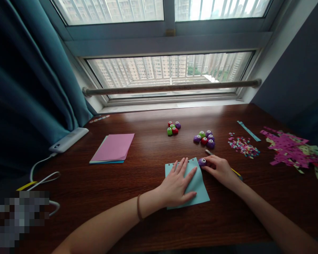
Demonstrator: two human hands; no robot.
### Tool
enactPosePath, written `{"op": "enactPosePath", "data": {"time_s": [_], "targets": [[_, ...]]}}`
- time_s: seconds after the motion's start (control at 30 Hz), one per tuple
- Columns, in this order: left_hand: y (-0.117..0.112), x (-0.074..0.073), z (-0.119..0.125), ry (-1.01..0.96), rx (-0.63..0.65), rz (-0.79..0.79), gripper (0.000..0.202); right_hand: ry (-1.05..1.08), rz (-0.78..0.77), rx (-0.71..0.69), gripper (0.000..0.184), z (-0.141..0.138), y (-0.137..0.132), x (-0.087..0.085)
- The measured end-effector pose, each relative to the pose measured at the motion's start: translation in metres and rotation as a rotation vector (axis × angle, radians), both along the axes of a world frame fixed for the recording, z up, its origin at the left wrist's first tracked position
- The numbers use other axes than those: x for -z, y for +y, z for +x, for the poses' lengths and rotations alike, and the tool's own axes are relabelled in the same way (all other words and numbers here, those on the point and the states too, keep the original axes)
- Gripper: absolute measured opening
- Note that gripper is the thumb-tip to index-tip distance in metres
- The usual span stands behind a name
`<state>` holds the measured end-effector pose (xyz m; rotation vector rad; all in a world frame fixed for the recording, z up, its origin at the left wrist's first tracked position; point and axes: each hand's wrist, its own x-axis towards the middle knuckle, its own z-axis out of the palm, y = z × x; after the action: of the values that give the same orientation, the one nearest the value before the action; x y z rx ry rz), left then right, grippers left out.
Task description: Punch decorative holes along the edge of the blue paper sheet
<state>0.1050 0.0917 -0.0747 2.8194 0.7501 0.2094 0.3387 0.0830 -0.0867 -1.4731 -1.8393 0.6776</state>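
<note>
My left hand (179, 183) lies flat with fingers spread on a light blue sheet of paper (201, 192), pressing it against the table. Small dark holes run along the top edge of that sheet. At its upper right corner, my right hand (218, 169) grips a small purple craft punch (202, 162) between thumb and fingers. Whether the paper's edge sits inside the punch is too small to tell. Partly hidden beneath my right hand is a yellow utility knife (236, 173), its tip showing beyond the fingers.
Red, green and purple punches stand in two clusters, one left (173, 128) and one right (204, 139). Coloured confetti (244, 146), a blue paper strip (249, 131) and pink paper scraps (291, 146) lie right. Stacked paper (113, 148) and a white power strip (69, 140) are left.
</note>
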Motion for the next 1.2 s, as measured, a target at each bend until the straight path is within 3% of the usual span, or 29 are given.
{"op": "enactPosePath", "data": {"time_s": [0.47, 1.0, 1.2], "targets": [[-0.0001, 0.0022, -0.0003, -0.012, -0.014, -0.034, 0.079, -0.019, 0.014, 0.018, 0.018, -0.0019, -0.0016, -0.0032], [0.0004, 0.0006, -0.0007, 0.001, -0.034, -0.050, 0.082, -0.192, 0.075, 0.075, 0.021, -0.0063, -0.0035, -0.0055], [0.0009, 0.0014, -0.0007, 0.000, -0.035, -0.049, 0.082, -0.133, 0.098, 0.045, 0.020, -0.0055, -0.0037, -0.0051]]}}
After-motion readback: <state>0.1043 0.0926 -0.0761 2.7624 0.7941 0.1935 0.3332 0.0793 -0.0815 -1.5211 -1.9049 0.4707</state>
